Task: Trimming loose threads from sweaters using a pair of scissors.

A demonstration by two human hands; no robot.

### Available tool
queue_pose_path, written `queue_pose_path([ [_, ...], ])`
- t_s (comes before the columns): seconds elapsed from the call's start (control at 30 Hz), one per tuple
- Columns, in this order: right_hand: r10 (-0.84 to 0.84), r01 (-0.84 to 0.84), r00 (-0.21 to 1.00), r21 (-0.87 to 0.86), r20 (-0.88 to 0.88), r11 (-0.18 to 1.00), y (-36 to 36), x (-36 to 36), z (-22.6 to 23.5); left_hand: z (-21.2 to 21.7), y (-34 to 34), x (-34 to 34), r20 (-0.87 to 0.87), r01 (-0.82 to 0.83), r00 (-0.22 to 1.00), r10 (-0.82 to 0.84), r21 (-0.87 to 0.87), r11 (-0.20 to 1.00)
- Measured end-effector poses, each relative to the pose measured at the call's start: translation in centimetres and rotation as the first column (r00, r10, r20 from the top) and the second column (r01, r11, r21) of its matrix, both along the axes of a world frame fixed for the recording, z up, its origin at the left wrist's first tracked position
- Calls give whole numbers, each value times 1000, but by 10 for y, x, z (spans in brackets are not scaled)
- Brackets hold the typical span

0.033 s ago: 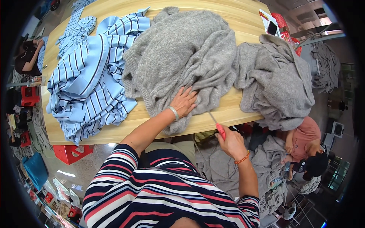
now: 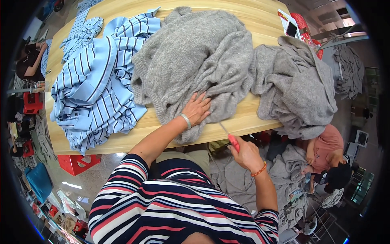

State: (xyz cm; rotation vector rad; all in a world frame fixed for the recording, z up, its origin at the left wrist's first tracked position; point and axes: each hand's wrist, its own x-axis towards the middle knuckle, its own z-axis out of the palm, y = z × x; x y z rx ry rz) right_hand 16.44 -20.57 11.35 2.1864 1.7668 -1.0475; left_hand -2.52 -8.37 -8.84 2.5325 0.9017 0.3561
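My left hand (image 2: 196, 109) lies flat with its fingers stretched out on the lower edge of a large heap of grey knitwear (image 2: 191, 53). To its right, my right hand (image 2: 246, 155) grips the red handle of a tool with a thin metal shaft (image 2: 233, 142). The shaft points up and left over the table's near edge, its tip a short way from the grey knit. The tool's exact kind is too small to tell. A second pile of grey knitwear (image 2: 294, 85) lies to the right, reaching over the table edge.
Blue striped garments (image 2: 87, 81) are piled on the left of the wooden table (image 2: 118, 144). A phone (image 2: 291, 29) and red packets (image 2: 298, 20) sit far right. A red stool (image 2: 77, 162) stands below the edge. At the right, a co-worker (image 2: 327, 148) sits beside grey knits (image 2: 280, 175) below.
The red-handled tool and my right hand have shifted slightly left and toward me. My left hand stays on the grey knit.
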Motion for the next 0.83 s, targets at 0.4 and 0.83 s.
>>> queue_pose_path([
  [0.4, 47, -46, 992, 13, -113, 999, 15, 1, -3, 5, -9, -27, 90, 0, 996, 4, -44, 999],
  [0.83, 326, -332, 942, -88, -81, 939, -44, -1, -65, 23, -54, -113, -65, -294, 809, 584, -906, 306],
])
